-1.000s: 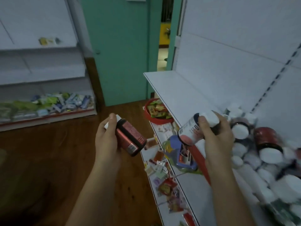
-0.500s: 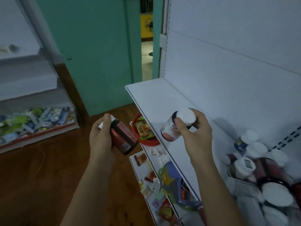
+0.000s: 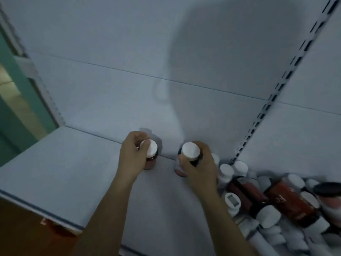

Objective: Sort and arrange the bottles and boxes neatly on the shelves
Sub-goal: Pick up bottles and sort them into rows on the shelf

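Bottles, two of them, are held upright and seem to rest on the white shelf, both left of the jumbled pile of bottles. The reddish bottle is farther from that pile, while the dark bottle is just beside its left edge.

The left hand has its fingers clenched round the reddish bottle's white cap. The right hand grasps the dark one from above in the same way. Holding them by the top probably lets each be stood straight, clear of the pile, to begin a tidy row.

Their labels are too blurred to read. A brown bottle lying in the pile bears pale writing, also illegible.
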`<state>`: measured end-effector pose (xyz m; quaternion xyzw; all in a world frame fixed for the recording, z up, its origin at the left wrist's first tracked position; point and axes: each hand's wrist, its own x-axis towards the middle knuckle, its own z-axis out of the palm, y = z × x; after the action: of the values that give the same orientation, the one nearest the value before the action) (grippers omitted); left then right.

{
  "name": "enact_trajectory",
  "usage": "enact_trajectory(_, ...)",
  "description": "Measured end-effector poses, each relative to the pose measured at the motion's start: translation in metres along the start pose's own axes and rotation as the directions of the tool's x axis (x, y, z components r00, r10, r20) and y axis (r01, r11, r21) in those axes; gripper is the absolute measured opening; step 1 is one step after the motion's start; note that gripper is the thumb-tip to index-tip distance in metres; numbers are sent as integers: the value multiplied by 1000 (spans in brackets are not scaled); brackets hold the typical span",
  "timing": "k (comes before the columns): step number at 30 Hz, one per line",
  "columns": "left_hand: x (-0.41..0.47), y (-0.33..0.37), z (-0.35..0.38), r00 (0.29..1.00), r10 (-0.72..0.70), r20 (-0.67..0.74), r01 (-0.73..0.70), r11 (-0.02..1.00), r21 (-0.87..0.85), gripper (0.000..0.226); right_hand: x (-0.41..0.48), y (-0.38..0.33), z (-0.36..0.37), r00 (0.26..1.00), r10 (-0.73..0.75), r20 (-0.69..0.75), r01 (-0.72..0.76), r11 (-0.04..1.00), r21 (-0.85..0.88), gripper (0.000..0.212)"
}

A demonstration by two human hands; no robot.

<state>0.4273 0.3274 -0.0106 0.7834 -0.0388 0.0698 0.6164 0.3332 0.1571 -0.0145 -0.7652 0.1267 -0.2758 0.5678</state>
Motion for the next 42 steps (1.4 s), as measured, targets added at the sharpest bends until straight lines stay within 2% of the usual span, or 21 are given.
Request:
enact_trajectory(2,17,-2,8,992,89,86,-95,993,75,14,5,5,10,998,-14,-54,7,993,-117,38)
enact_trajectory(4,26,-6,11,979,129,157,-145,985,95,16,5,12,20,993,-4,-116,-21,976,-216,47)
enact_trajectory(6,30,-11,10,973,146,176,-158,986,56,20,2,15,28,987,40,-156,-69,981,-180,61)
enact_trajectory(9,35,-18,3,986,93,135,-86,995,-56,18,-5,12,35,988,51,-147,-78,980,-183,69)
enact_trajectory(12,35,-13,3,984,-23,179,57,980,-191,17,-14,-1,29,982,-12,-187,-27,978,-205,67)
enact_trajectory(14,28,-7,8,977,-52,205,94,975,-201,15,-21,-13,15,972,-70,-226,15,972,-236,60)
enact_trajectory(15,24,-4,8,983,-10,185,37,989,-143,13,-25,-19,6,967,-95,-238,28,963,-269,57)
enact_trajectory(17,15,1,10,974,183,133,-189,981,32,28,-31,-30,-17,952,-154,-263,53,933,-355,50)
enact_trajectory(18,10,7,12,945,307,116,-317,945,83,32,-33,-34,-31,946,-176,-271,56,915,-400,46)
enact_trajectory(20,0,26,20,875,459,155,-473,878,71,30,-37,-39,-62,941,-184,-285,28,880,-475,40)
enact_trajectory(25,-34,68,62,659,585,473,-656,755,-19,17,-49,-36,-139,908,-200,-370,-62,807,-588,32)
enact_trajectory(28,-64,79,93,531,553,642,-680,730,-67,22,-61,-26,-188,908,-149,-391,-137,778,-613,32)
enact_trajectory(30,-82,83,114,408,509,758,-700,707,-98,31,-68,-16,-222,923,-105,-370,-170,752,-637,37)
enact_trajectory(32,-100,86,133,268,453,850,-746,656,-114,43,-74,-3,-251,957,11,-291,-205,733,-648,50)
enact_trajectory(34,-116,86,150,181,359,916,-789,609,-83,53,-79,8,-266,973,171,-156,-231,702,-673,63)
enact_trajectory(36,-129,85,164,158,251,955,-840,543,-4,57,-82,19,-270,978,205,-48,-172,644,-745,74)
enact_trajectory(39,-139,83,177,205,195,959,-887,451,98,55,-82,29,-272,991,128,-26,-104,651,-752,73)
enact_trajectory(40,-140,84,178,219,206,954,-877,470,100,55,-81,30,-274,992,120,-39,-111,684,-721,70)
enact_trajectory(42,-139,86,175,279,286,917,-786,616,47,52,-79,30,-278,992,98,-81,-127,758,-639,58)
